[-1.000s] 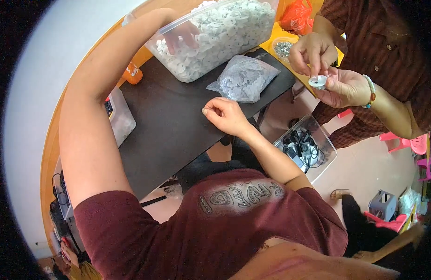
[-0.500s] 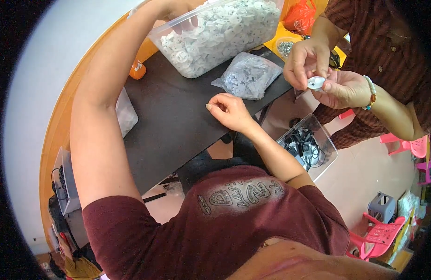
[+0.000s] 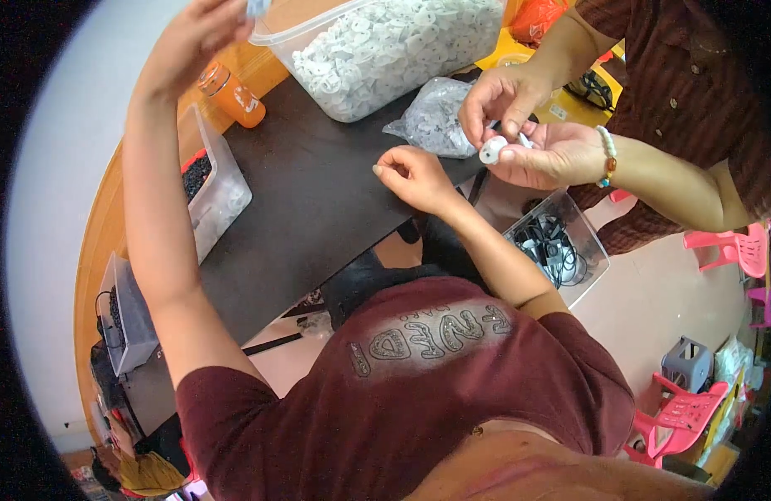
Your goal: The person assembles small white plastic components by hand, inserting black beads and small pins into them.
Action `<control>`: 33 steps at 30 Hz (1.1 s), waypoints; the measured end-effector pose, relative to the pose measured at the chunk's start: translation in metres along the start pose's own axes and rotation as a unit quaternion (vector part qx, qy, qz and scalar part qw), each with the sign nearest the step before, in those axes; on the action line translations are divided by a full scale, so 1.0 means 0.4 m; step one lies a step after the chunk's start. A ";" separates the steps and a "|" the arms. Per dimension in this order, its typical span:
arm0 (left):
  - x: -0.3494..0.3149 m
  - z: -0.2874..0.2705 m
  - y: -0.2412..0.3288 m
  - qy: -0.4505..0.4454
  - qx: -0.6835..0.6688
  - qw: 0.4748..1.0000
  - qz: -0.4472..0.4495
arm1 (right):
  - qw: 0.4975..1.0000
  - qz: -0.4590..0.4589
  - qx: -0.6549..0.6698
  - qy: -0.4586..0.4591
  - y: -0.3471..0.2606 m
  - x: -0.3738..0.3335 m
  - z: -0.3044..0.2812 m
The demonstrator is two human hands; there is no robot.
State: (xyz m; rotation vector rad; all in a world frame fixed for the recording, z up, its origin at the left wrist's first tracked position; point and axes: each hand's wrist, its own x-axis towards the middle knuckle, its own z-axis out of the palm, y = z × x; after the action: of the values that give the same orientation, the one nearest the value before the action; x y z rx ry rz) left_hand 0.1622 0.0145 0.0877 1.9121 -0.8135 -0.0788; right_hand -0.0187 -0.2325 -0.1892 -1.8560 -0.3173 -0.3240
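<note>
My left hand (image 3: 203,40) is raised at the upper left, beside the big clear bin (image 3: 273,35) heaped with white plastic pieces (image 3: 394,54). A small pale bluish piece (image 3: 257,7) shows at its fingertips, cut by the picture's top edge; its kind is unclear. My right hand (image 3: 414,179) lies loosely curled by the near edge of the dark table (image 3: 293,188), with nothing visible in its fingers. Just beyond it sits a clear plastic bag (image 3: 435,117) of small whitish parts. A co-worker's hands (image 3: 540,154) hold a small round white plastic piece (image 3: 493,150) to its right.
An orange bottle (image 3: 232,95) stands left of the bin. Nearer me is a clear container (image 3: 227,188) with black granules and a whitish bag. Below the table's right side, a clear box (image 3: 561,250) holds black cables. Pink stools (image 3: 682,413) stand on the floor.
My left hand has come out of the bin toward the left, with the pale piece at its fingertips. My right hand stays curled. The co-worker's hands have shifted left and turned the white piece.
</note>
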 end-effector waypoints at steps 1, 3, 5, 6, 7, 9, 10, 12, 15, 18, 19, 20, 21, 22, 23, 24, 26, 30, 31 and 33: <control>-0.050 0.055 0.001 -0.036 0.011 0.999 -0.016 | 1.000 -0.008 -0.003 0.004 0.008 0.001 -0.005; -0.150 0.188 -0.014 -0.117 -0.019 0.990 -0.078 | 1.000 -0.008 -0.003 0.023 0.028 0.001 -0.017; -0.224 0.283 -0.095 -0.129 -0.002 0.986 -0.102 | 0.999 -0.024 -0.007 0.022 0.020 0.001 -0.011; -0.250 0.320 -0.143 -0.136 0.005 0.980 -0.143 | 1.000 -0.010 -0.020 0.008 0.018 0.003 -0.008; -0.265 0.349 -0.206 -0.145 0.047 0.974 -0.167 | 1.000 -0.009 -0.020 0.006 0.015 0.004 -0.006; -0.290 0.410 -0.273 -0.075 0.194 0.973 -0.097 | 0.998 -0.035 -0.049 -0.002 0.007 0.002 -0.003; -0.296 0.426 -0.301 -0.037 0.276 0.960 -0.026 | 0.997 -0.049 -0.065 -0.011 0.004 -0.001 0.002; -0.299 0.446 -0.354 -0.028 0.266 0.963 -0.033 | 0.993 -0.074 -0.088 -0.015 -0.012 -0.014 0.000; -0.310 0.455 -0.403 0.018 0.285 0.958 -0.002 | 0.980 -0.115 -0.159 0.018 -0.029 -0.026 -0.020; -0.330 0.459 -0.413 0.034 0.266 0.963 -0.038 | 0.962 -0.073 -0.250 0.078 -0.031 -0.013 -0.065; -0.332 0.456 -0.414 0.035 0.266 0.963 -0.037 | 0.959 -0.057 -0.264 0.086 -0.027 -0.003 -0.092; -0.335 0.452 -0.416 0.034 0.237 0.969 -0.066 | 0.942 -0.069 -0.313 0.098 0.001 0.009 -0.114; -0.336 0.450 -0.418 0.031 0.208 0.973 -0.095 | 0.923 -0.079 -0.360 0.110 0.034 0.020 -0.134; -0.339 0.445 -0.422 0.033 0.209 0.973 -0.095 | 0.909 -0.040 -0.400 0.107 0.053 0.032 -0.145; -0.341 0.441 -0.426 0.037 0.198 0.975 -0.099 | 0.891 -0.042 -0.439 0.106 0.071 0.036 -0.147; -0.346 0.436 -0.434 0.043 0.185 0.976 -0.104 | 0.872 -0.046 -0.476 0.103 0.057 0.044 -0.138; -0.352 0.430 -0.448 0.055 0.177 0.978 -0.098 | 0.879 -0.030 -0.468 0.080 0.025 0.052 -0.131; -0.347 0.426 -0.466 0.056 0.019 0.979 -0.196 | 0.906 0.001 -0.421 0.042 0.024 0.071 -0.136; -0.349 0.423 -0.473 0.055 -0.058 0.976 -0.200 | 0.906 -0.016 -0.419 0.051 0.036 0.071 -0.140; -0.353 0.422 -0.468 0.062 -0.140 0.969 -0.194 | 0.914 -0.031 -0.399 0.075 0.054 0.065 -0.143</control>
State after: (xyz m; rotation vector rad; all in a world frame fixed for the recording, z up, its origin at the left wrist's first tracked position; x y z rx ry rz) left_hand 0.0809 0.0114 -0.1896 1.7609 -0.3157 -0.2936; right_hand 0.0101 -0.2919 -0.1816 -2.6045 -0.1393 -0.7135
